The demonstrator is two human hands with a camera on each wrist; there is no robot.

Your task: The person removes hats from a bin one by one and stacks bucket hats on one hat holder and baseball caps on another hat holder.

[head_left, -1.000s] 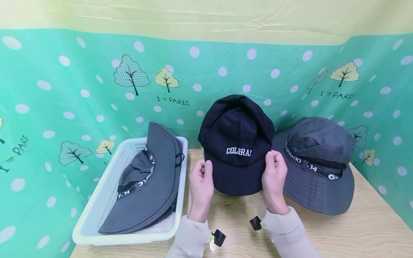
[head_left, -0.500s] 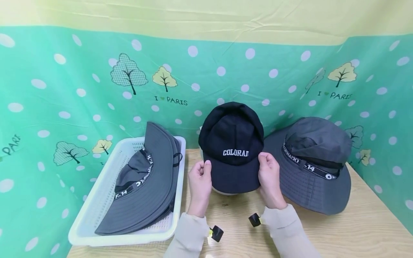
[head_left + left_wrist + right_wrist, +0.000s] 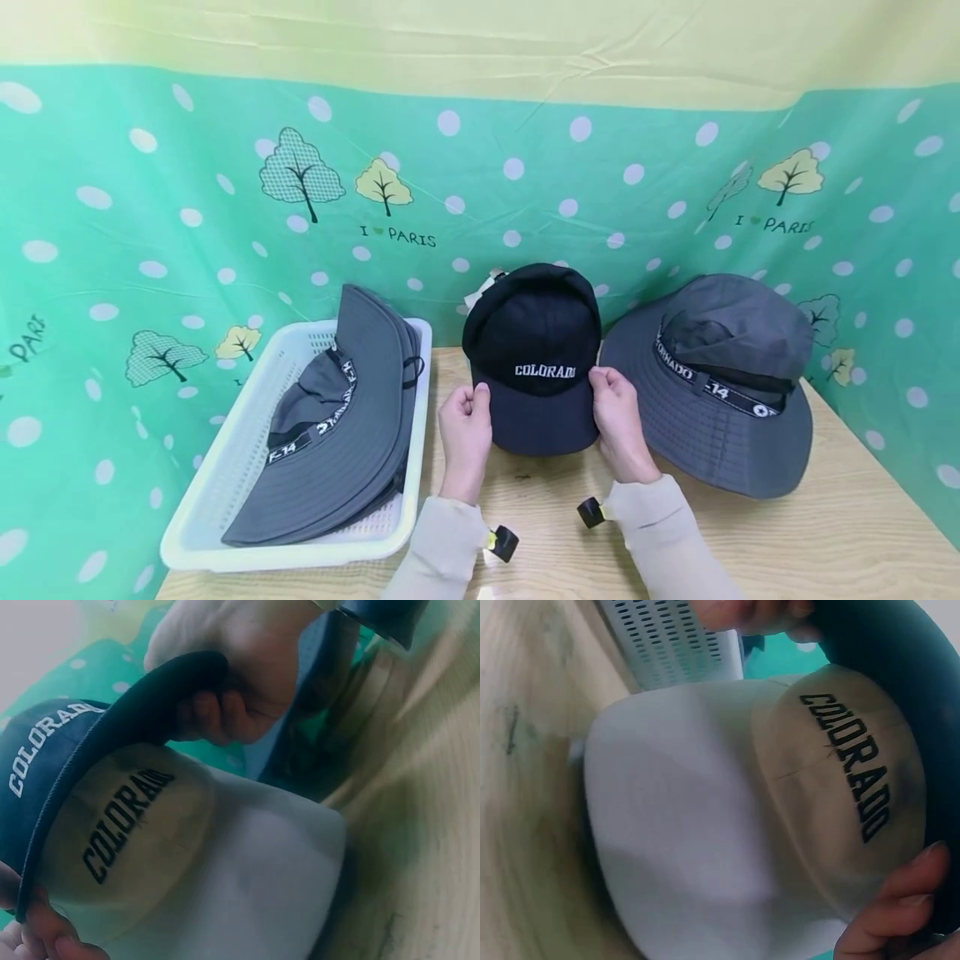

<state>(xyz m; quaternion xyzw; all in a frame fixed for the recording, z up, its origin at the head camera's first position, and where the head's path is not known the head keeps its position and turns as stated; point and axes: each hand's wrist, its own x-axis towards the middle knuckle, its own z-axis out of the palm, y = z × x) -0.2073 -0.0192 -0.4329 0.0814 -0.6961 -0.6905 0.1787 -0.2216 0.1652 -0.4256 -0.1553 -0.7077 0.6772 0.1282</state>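
A black baseball cap [image 3: 536,417] with white COLORADO lettering is in front of me in the head view, brim toward me. My left hand [image 3: 465,429] pinches the left edge of its brim, and my right hand [image 3: 621,421] pinches the right edge. Both wrist views show a pale baseball cap [image 3: 274,855] with dark COLORADO lettering directly under the black one. From the head, the black cap hides most of that pale cap. In the right wrist view, the pale brim [image 3: 675,817] sticks out over the table, and the black cap's underside is above its crown.
A white plastic basket [image 3: 187,533] with grey bucket hats [image 3: 375,417] nested in it stands at the left. Another grey bucket hat [image 3: 742,333] sits right of the caps, close to my right hand. A green curtain [image 3: 517,200] hangs behind the wooden table [image 3: 862,533].
The black cap has come down and slightly to the left, with both hands still holding its brim. The basket and the grey hats have stayed in place.
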